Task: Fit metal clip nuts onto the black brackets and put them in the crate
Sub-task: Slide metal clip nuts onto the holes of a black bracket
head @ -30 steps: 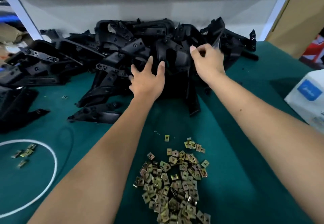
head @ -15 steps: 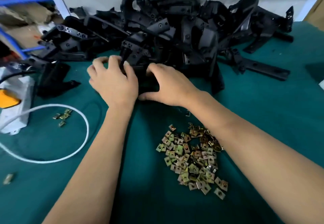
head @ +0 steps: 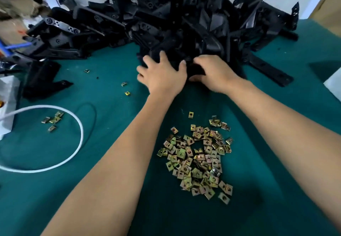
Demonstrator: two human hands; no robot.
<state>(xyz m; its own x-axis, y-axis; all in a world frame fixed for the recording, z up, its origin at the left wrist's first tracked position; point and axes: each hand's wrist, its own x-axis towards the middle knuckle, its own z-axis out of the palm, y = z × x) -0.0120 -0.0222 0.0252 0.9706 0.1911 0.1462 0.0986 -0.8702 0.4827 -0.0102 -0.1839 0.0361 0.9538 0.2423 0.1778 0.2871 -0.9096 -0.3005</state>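
A big heap of black brackets lies across the back of the green table. At its front edge both my hands hold one black bracket. My left hand lies over its left part with fingers spread and thumb hooked on it. My right hand grips its right end, fingers curled over the top and thumb underneath. A pile of brass-coloured metal clip nuts sits on the table between my forearms. No crate is in view.
A white cable loop lies at the left around several stray clip nuts. Two loose clip nuts lie left of my left hand. A white box stands at the right edge, a white object at the left edge.
My hands were apart and reaching into the heap a second ago. They have come together on one bracket and drawn it to the heap's front edge. The camera view has shifted.
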